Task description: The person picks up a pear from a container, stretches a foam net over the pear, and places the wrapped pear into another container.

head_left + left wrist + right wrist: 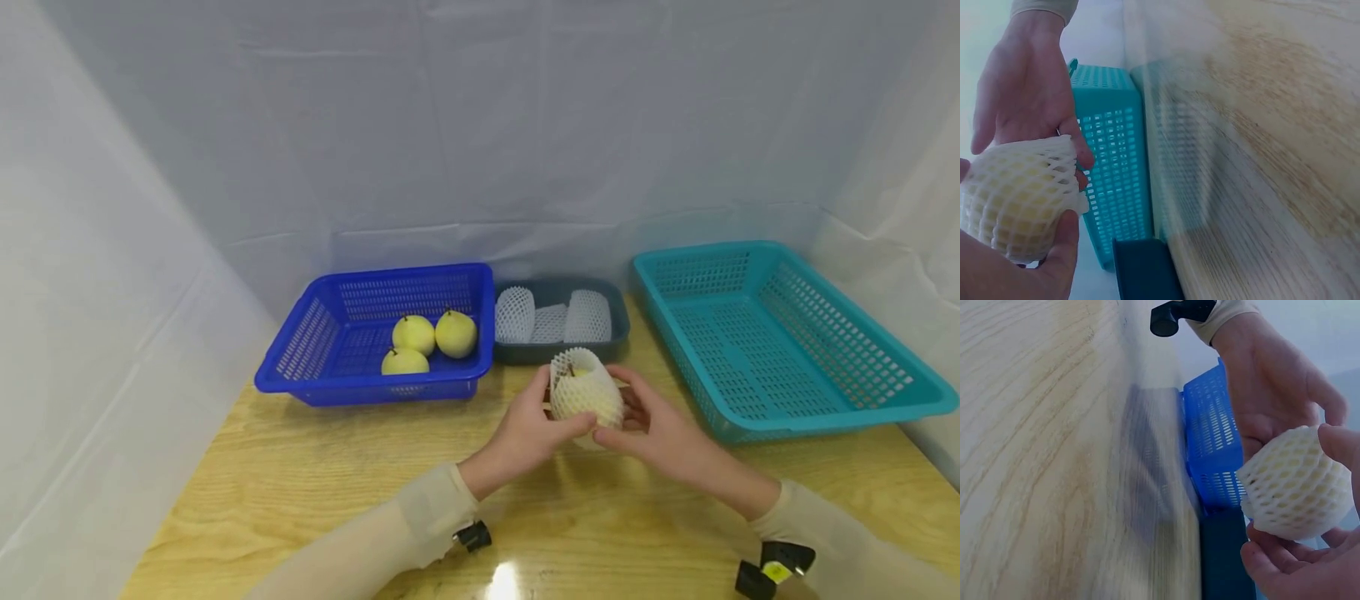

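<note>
A yellow pear in a white foam net sleeve (587, 398) is held between both hands, just above the table in the head view. My left hand (527, 425) grips it from the left, thumb across the near side. From the right, my right hand (660, 425) holds it too, its thumb close to the left one. The pear's stem shows through the sleeve's open top. In the left wrist view the foam net (1019, 197) is stretched round the pear's body, and in the right wrist view the netted pear (1300, 484) sits between the fingers of both hands.
A blue basket (375, 389) with three pears (456, 334) stands at the left. Behind the hands, a small dark bin (558, 353) contains several foam net sleeves (588, 317). A teal basket (750, 350) stands at the right. White sheeting (480, 125) hangs behind the wooden table (337, 483).
</note>
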`<action>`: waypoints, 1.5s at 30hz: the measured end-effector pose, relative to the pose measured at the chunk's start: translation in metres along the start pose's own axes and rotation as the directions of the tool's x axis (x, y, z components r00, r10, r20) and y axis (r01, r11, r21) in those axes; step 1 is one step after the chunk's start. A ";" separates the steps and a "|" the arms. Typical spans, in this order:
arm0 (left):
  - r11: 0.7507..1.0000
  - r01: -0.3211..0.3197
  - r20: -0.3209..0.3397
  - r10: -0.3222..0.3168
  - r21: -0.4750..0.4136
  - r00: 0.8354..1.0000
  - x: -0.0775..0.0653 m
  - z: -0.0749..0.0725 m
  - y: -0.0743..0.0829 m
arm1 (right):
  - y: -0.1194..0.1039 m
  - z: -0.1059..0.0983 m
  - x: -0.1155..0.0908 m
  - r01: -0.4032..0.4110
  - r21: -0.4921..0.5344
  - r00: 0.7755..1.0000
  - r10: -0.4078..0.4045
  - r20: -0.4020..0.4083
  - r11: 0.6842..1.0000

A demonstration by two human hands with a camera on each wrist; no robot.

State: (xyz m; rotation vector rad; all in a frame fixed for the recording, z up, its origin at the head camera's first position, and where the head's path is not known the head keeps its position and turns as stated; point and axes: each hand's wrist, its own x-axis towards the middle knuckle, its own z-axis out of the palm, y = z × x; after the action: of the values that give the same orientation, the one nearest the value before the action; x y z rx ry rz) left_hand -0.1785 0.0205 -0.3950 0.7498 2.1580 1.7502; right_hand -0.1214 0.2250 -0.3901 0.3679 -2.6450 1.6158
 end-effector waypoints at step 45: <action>0.997 -0.077 0.171 0.078 -0.011 0.982 0.026 0.034 -0.005 | -0.039 -0.070 -0.015 0.069 -0.573 0.984 -0.149 -0.094 0.816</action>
State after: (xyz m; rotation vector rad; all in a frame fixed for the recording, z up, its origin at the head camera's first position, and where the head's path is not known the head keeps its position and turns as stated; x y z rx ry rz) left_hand -0.1844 0.0620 -0.4052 0.9583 2.0368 1.6595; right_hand -0.1064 0.2723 -0.3261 0.3568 -2.7637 0.7181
